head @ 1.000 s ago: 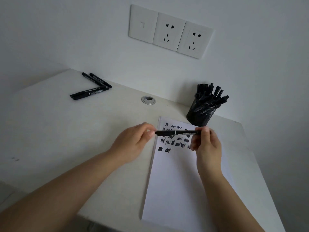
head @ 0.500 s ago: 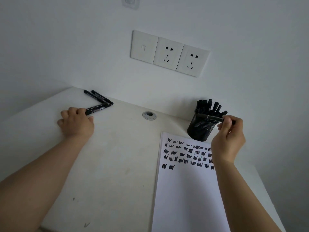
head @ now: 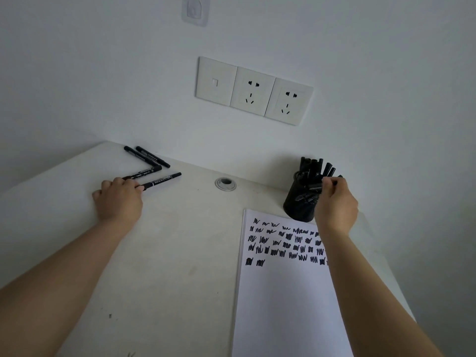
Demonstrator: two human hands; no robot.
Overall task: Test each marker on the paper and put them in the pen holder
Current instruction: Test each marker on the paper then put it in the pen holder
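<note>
At the right hand point(head: 334, 202), fingers curled round a marker point(head: 315, 187) over the crammed pen holder point(head: 300, 202), likely to jam or tip; left hand point(head: 119, 199) pinching 1 of 4 markers point(head: 161, 179), prone to rolling.

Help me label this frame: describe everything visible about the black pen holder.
The pen holder is a black cup, seemingly mesh-walled, standing upright on the white desk near the wall, just beyond the far right corner of the scribbled paper. It is crowded with black markers leaning at varied angles. The right hand reaches over its right side, fingers at the rim among the markers; whether they touch the cup cannot be told.
</note>
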